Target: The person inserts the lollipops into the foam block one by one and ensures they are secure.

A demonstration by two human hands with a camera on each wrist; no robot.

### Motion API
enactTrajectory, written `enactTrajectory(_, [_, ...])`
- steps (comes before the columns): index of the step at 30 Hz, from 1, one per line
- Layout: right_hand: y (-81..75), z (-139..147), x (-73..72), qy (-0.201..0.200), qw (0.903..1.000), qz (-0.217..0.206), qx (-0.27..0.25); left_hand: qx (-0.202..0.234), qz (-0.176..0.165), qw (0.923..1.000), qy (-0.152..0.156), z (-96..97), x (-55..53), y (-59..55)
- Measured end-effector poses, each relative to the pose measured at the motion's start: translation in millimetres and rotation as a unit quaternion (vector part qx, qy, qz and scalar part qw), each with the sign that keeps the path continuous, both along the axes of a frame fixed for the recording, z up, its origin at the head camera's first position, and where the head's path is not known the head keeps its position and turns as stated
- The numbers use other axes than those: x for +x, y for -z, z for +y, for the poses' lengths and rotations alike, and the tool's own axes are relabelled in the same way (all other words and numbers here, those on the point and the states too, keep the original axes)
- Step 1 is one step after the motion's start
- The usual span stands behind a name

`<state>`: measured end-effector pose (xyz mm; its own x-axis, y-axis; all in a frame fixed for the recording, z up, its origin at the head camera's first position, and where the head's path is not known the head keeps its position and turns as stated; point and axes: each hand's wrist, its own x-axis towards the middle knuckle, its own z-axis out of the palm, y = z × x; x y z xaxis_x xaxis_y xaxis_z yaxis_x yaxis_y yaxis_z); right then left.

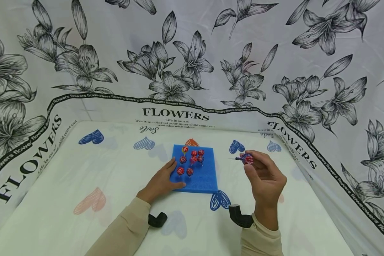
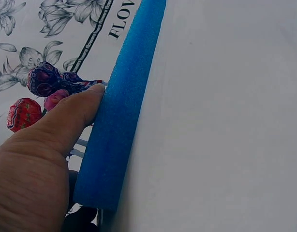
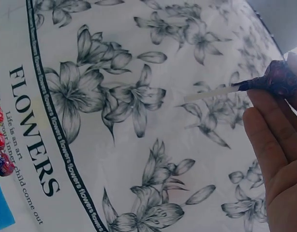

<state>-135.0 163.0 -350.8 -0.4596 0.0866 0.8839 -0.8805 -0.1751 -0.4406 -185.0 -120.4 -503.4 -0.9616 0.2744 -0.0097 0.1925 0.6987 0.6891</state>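
In my right hand (image 1: 265, 174), thumb and fingers pinch a lollipop (image 1: 248, 159) by its dark red and purple wrapped head. Its bare white stick points left in the right wrist view, away from the fingers. My left hand (image 1: 161, 181) rests at the near left corner of a blue foam block (image 1: 200, 185), the thumb (image 2: 83, 104) lying straight on the top face. Several wrapped lollipops stand stuck in the block, among them a red one (image 1: 180, 171) near the thumb. In the left wrist view the thumbtip is right beside a purple lollipop (image 2: 43, 79).
A white cloth (image 1: 121, 170) printed with hearts covers the table. Behind it hangs a flower-printed sheet (image 1: 256, 21). Black camera mounts (image 1: 240, 217) stick out at both wrists.
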Motion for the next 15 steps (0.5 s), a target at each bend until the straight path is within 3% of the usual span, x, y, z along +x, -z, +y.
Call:
enactTrajectory(9, [12.3, -11, -8.7, -0.031, 0.9988, -0.001, 0.037, -0.005, 0.000, 1.0000, -0.004, 2.1, 0.1, -1.3])
enactTrajectory(15, [21.7, -19, -14.7, -0.022, 0.9941, -0.039, 0.099, -0.011, -0.005, 0.9999, -0.009, 1.7, 1.3, -1.9])
